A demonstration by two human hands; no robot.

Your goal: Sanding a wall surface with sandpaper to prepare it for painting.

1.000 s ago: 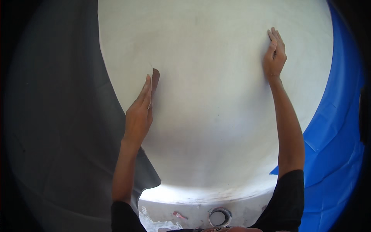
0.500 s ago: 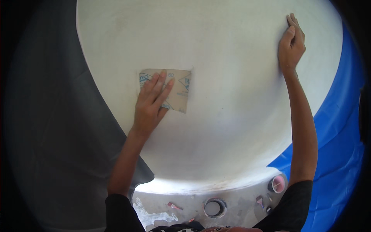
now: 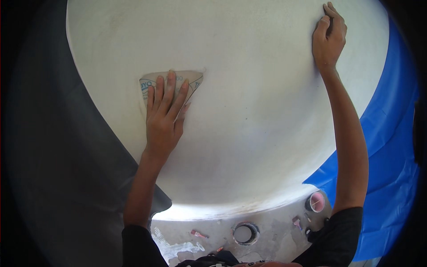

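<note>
A sheet of sandpaper [image 3: 175, 76], tan-backed with blue print, lies against a large curved off-white surface [image 3: 249, 89]. My left hand [image 3: 164, 120] presses it there, fingers spread over its back and the thumb by its right edge. That right side of the sheet is bent and slants inward; the hand covers its lower part. Far up on the right, my right hand [image 3: 330, 40] rests its side against the same surface. It holds nothing that shows, and its fingers are loosely bent, with the thumb apart from them.
Dark grey sheeting [image 3: 53, 133] borders the surface on the left, blue sheeting [image 3: 387, 178] on the right. On the grey floor below stand a round container [image 3: 255, 242] and a pink-lined bucket [image 3: 316, 202]. Brushes [image 3: 297, 222] lie there too, near a white smear [image 3: 173, 249].
My left hand and the sandpaper have shifted left and slightly up, and the sheet's right side has bent in. My right hand appears a little higher. The whole view has shifted slightly.
</note>
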